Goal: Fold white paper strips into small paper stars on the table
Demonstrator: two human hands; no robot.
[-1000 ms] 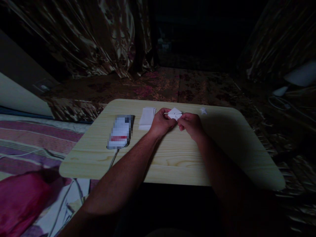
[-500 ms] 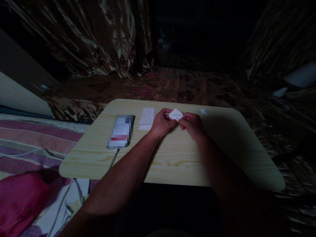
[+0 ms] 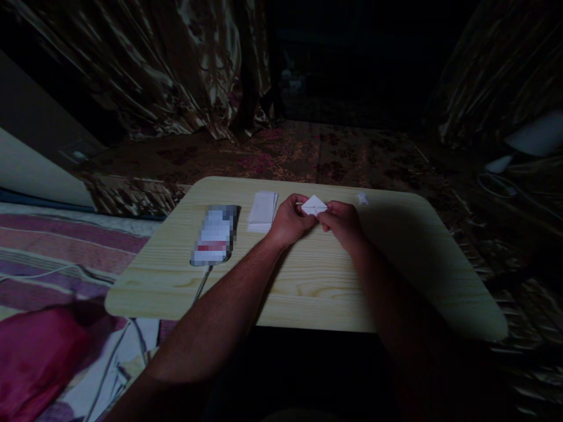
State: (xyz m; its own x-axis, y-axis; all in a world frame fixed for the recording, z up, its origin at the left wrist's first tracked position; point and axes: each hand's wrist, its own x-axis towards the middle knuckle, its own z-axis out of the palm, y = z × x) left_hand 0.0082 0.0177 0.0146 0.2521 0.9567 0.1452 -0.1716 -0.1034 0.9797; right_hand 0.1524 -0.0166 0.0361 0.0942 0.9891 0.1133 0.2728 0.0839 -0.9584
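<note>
A small folded white paper [image 3: 314, 205] is pinched between both my hands above the far middle of a light wooden table [image 3: 308, 281]. My left hand [image 3: 288, 221] grips its left side with closed fingers. My right hand [image 3: 342, 223] pinches its right side, fingers curled. Just left of my left hand lies a stack of white paper sheets [image 3: 262, 211].
A phone [image 3: 214, 234] with a cable lies at the table's left. A tiny white paper piece [image 3: 362, 198] sits at the far right. Striped bedding [image 3: 53, 258] and a red cushion [image 3: 39, 357] are left of the table. Patterned curtains [image 3: 167, 70] hang behind.
The folded paper has been turned and pressed slightly between my fingers; it looks a little flatter and narrower now. My hands stay in nearly the same place.
</note>
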